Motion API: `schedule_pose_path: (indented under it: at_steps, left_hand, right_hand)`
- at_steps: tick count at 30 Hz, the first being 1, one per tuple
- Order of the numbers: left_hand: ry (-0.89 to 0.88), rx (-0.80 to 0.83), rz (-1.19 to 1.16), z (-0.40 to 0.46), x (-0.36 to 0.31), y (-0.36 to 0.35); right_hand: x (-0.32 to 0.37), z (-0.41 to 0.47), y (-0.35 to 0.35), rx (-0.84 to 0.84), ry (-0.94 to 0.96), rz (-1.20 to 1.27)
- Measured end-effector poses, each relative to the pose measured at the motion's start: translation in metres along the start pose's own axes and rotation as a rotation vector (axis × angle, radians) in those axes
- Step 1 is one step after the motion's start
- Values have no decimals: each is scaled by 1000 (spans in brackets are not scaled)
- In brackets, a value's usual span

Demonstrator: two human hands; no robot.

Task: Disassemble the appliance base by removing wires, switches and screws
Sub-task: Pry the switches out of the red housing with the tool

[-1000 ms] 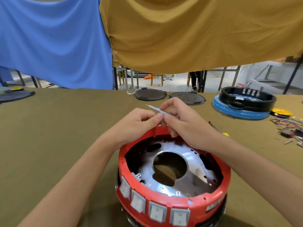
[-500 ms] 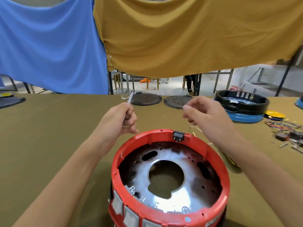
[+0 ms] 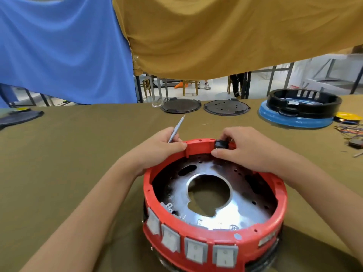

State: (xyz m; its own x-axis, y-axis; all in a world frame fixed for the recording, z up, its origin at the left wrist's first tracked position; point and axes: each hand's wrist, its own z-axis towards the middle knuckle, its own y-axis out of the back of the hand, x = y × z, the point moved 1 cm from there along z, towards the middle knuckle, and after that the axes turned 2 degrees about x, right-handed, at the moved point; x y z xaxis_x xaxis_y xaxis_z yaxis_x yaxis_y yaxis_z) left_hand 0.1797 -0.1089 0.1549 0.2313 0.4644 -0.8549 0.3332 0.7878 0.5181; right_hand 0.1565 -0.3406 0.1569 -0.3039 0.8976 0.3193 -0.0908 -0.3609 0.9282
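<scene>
Room: blue cloth [image 3: 59,52] hangs at the left and mustard cloth [image 3: 235,36] at the right; chair and frame legs show beneath them, beyond the bench [image 3: 68,154] with its olive cover.
Left edge: a dark flat disc [image 3: 19,117] lies well apart from the work.
Left hand [image 3: 157,150]: fingers curled round a thin silver tool [image 3: 176,128] whose tip points up and away; the thumb presses on the red rim.
Appliance base [image 3: 214,203]: centre near edge of the bench, a red plastic ring over a shiny metal plate with a big central hole. It looks rigid and moderately light; the rim is the safe hold, the plate edges may be sharp.
Switches [image 3: 194,250]: four grey rockers along the near wall, probably snap-fitted and brittle at the clips.
Right hand [image 3: 249,152]: fingers pinch a small black socket [image 3: 221,144] seated in the far rim, thumb inside the ring.
Far bench: two dark round plates [image 3: 204,107], then a black-and-blue base [image 3: 300,110].
Right edge: loose coloured wires [image 3: 351,130], limp and easily tangled.
Writing: none legible; marks on the rockers are too small to read.
</scene>
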Motion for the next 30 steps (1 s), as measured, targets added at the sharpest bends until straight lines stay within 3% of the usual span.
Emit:
schedule_pose_path:
  at_steps: [7,12,17,26,30]
  left_hand:
    - [35,-77,87,-3,-1,6]
    - [-33,-82,56,-2,1,1]
    - [-109,-38,108,-2,2,1]
    - [-138,-57,222,1,-2,4]
    - [-177,-55,223,2,1,0]
  right_hand:
    - [6,16,1,78,112,27]
    - [9,18,-1,62,192,-67]
    - [18,29,3,182,166,-131]
    - [29,35,-14,126,214,-141]
    - [30,36,-15,185,195,-94]
